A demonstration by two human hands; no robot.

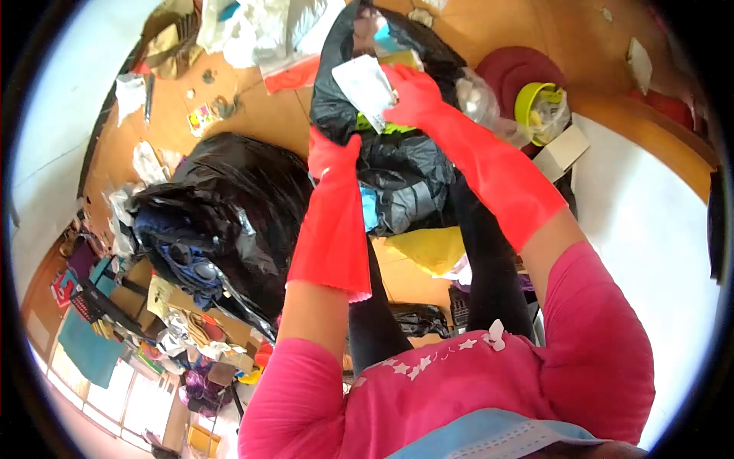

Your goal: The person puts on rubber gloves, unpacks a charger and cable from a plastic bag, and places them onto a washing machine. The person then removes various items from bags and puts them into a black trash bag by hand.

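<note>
Long red rubber gloves cover both my hands. In front of me an open black garbage bag (336, 103) bulges with mixed items, some blue, yellow and grey. My left hand (334, 155) is closed on the near left edge of this bag, its thumb pointing up. Over the bag's mouth, my right hand (414, 96) grips a crumpled white packet (362, 86), whose exact kind I cannot make out. Part of the packet is hidden behind the red fingers.
A second, full black bag (264, 195) with dark clothing stands at left. To the right are a maroon round item (508, 69), a yellow-green container (526, 103) and a cardboard piece (563, 153). White plastic bags (256, 34) and scraps litter the brown floor. Clutter fills the lower left.
</note>
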